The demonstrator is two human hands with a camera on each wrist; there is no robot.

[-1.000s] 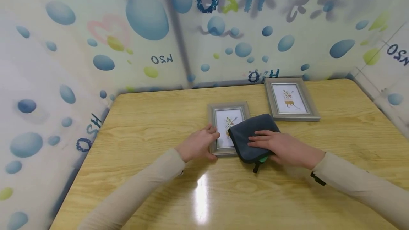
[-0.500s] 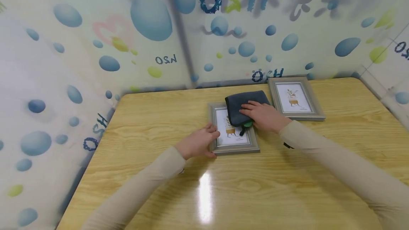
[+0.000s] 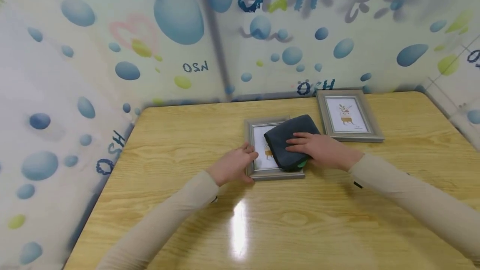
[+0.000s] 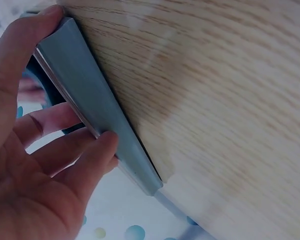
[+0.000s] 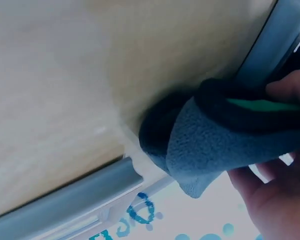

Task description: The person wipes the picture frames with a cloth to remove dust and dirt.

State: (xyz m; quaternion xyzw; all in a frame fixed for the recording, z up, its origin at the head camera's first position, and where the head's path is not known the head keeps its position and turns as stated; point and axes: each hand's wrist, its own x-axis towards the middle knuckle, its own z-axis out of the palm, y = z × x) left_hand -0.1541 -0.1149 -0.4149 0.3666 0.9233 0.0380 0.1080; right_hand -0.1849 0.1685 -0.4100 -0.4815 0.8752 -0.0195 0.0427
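A grey-silver picture frame (image 3: pixel 249 134) with a plant print lies flat in the middle of the table. My left hand (image 3: pixel 233 164) holds its left side; in the left wrist view the thumb is at one corner and the fingertips (image 4: pixel 108 142) touch the outer edge. My right hand (image 3: pixel 324 150) grips a folded dark grey cloth (image 3: pixel 285 141) with a black border and a green underside, which rests over the right part of the frame. In the right wrist view the thumb lies on one side of the cloth (image 5: pixel 205 145), the fingers on the other. The cloth hides much of the print.
A second picture frame (image 3: pixel 367 113) with a similar print lies at the back right, close to the cloth. The wooden table (image 3: pixel 180 145) meets a wall (image 3: pixel 180 74) printed with blue and green drops along its back edge.
The cloth in my right hand went up and left to the frame's upper part, then came back down and a little right. My left hand stays on the frame's left side.
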